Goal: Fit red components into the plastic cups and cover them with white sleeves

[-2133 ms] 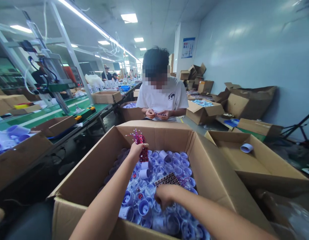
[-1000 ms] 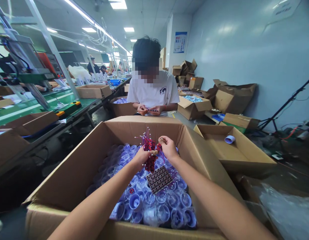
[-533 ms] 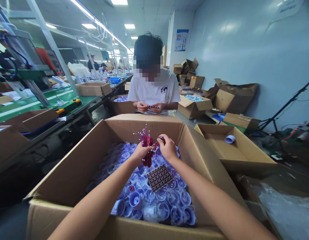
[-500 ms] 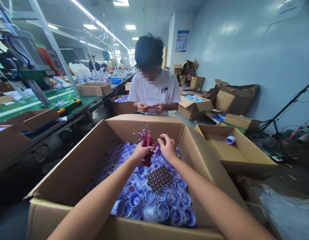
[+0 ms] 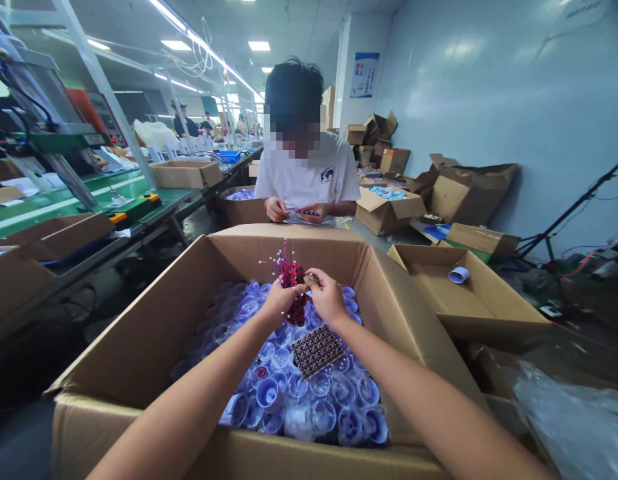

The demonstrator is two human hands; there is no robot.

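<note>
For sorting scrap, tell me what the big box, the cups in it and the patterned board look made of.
Big box: matte brown cardboard, judging by its creased corners. Cups: probably smooth plastic; thin walls, shiny rims. Patterned board: uncertain, perhaps circuit board, from its dark, regular grid.

I count one red bundle [image 5: 295, 312] in the left fingers [image 5: 299, 289], one gridded panel [image 5: 316, 352] just below them, dozens of purple cups [image 5: 267, 395] beneath, one lone cup [image 5: 459, 275] well to their right.

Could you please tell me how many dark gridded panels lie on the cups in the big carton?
1: the dark gridded panel lies on the cups, near the right hand; others may be hidden underneath.
</note>
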